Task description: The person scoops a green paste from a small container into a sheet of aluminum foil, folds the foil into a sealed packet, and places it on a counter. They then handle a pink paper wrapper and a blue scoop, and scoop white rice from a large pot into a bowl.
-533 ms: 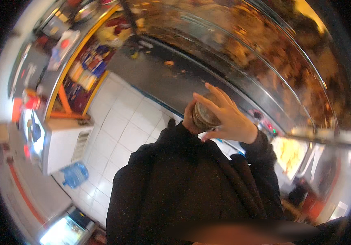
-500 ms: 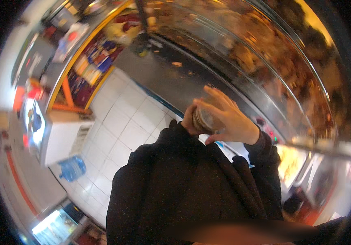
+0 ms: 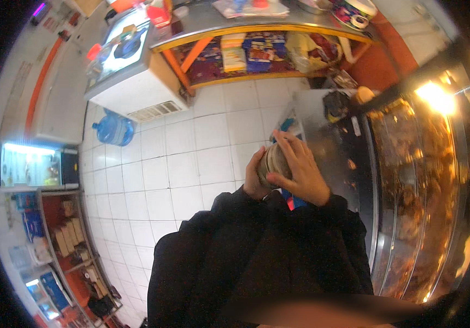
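Both hands grip one small round jar (image 3: 273,162) at chest height above the white tiled floor (image 3: 180,158), my left hand (image 3: 254,177) cupped under it, my right hand (image 3: 299,172) curled over its top, best kept level and steady.

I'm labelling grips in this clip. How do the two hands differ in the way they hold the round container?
The left hand sits on the left side of the round container, mostly hidden, only its back and thumb side showing. The right hand lies over the top and right side, fingers spread and in plain view. Both touch the container, and both come out of dark sleeves.
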Available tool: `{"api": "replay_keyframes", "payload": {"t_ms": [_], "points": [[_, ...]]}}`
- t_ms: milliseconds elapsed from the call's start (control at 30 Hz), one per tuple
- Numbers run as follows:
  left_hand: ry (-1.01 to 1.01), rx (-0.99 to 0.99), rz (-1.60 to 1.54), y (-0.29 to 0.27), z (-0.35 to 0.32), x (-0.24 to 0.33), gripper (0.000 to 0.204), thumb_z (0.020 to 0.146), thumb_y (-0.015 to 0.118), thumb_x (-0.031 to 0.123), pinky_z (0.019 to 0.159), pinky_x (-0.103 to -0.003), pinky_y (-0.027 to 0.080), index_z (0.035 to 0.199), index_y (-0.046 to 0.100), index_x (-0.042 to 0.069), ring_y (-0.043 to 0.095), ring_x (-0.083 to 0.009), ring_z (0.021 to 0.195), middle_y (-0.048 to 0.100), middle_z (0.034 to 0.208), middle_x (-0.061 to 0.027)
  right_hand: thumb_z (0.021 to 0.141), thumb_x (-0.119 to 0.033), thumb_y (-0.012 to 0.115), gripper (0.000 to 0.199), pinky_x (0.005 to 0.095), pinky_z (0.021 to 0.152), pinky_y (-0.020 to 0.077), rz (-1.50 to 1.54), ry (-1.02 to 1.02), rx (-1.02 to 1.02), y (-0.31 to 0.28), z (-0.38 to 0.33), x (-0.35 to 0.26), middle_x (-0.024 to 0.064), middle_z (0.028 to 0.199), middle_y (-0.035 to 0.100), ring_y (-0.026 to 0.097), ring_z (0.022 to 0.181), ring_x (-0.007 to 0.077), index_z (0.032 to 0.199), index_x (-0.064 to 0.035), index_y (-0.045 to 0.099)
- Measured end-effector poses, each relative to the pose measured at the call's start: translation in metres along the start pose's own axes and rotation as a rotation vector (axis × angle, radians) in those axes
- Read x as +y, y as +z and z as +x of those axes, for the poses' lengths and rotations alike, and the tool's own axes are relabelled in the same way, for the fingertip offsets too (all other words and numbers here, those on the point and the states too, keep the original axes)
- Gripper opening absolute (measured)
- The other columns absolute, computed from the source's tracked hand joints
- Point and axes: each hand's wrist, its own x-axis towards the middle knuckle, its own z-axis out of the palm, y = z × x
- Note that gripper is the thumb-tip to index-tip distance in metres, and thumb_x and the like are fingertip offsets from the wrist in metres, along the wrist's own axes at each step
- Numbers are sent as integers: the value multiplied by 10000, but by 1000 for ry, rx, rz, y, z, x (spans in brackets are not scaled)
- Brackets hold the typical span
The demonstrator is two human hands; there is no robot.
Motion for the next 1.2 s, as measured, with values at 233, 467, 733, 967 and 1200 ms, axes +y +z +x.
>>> {"api": "replay_keyframes", "payload": {"t_ms": [233, 467, 733, 967, 1200], "points": [[-198, -26, -35, 11, 48, 93, 503, 862, 308, 420, 865, -399, 418, 1211, 340, 59, 470, -291, 1047, 424, 1166, -181, 668, -349, 626, 551, 434, 896, 315, -37, -443, -413, -13, 124, 33, 151, 1147, 413, 399, 1065, 339, 1151, -151, 453], [143, 35, -7, 18, 200, 154, 441, 861, 293, 381, 873, -388, 391, 1147, 401, 64, 464, -265, 1038, 449, 1128, -154, 645, -281, 624, 514, 421, 854, 345, -15, -43, 50, -10, 241, 106, 157, 1090, 432, 431, 967, 343, 1114, -135, 472], [451, 58, 148, 53, 378, 213, 454, 860, 327, 361, 875, -399, 375, 1185, 347, 45, 440, -274, 1035, 420, 1131, -145, 638, -326, 666, 558, 409, 788, 415, -55, 258, 200, -67, 387, 189, 162, 1108, 440, 430, 1014, 351, 1124, -135, 471], [255, 84, 337, 59, 498, 230, 483, 838, 290, 408, 849, -411, 378, 1187, 332, 78, 431, -293, 1025, 405, 1127, -155, 687, -429, 598, 499, 410, 675, 452, -146, 556, 335, -97, 452, 252, 115, 1070, 450, 465, 900, 331, 1113, -202, 472], [124, -382, 889, 64, 583, 200, 535, 823, 379, 427, 852, -389, 370, 1197, 289, 55, 423, -262, 1017, 393, 1141, -153, 683, -406, 620, 484, 407, 750, 435, -198, 958, 639, -120, 431, 300, 111, 1090, 453, 462, 942, 330, 1080, -161, 489]]}}
